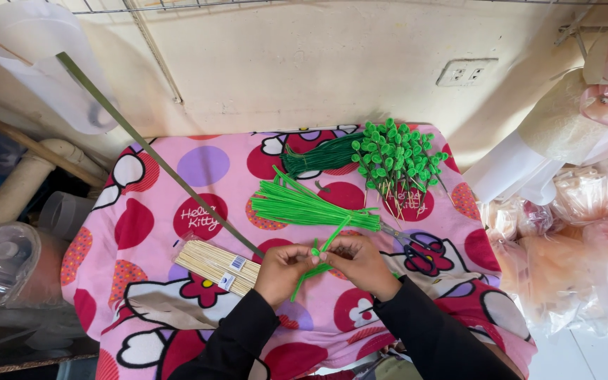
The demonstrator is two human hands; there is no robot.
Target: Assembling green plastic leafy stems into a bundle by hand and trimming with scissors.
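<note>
Green pipe cleaner (pixel 320 255) being pinched between both hands, just below the bright green pile of loose stems (pixel 311 206). Left hand (pixel 284 271) and right hand (pixel 359 262) are sitting close together, fingertips clamped on the stem where it is bending into a small loop. Risk, as I judge it: the fuzzy wire could be springing back or kinking off-centre if either pinch is slackening (the grip point is tiny). Scissors (pixel 404 241) are lying right of the pile, partly under it; a stray sleeve could be snagging them. Above the pile, finished curled green pieces (pixel 397 160) and a darker bundle (pixel 316 156); left of it, a packet of bamboo skewers (pixel 216 265). Pink cartoon-print cloth (pixel 149 211) is covering the work surface, cream wall and socket (pixel 466 72) beyond.
</note>
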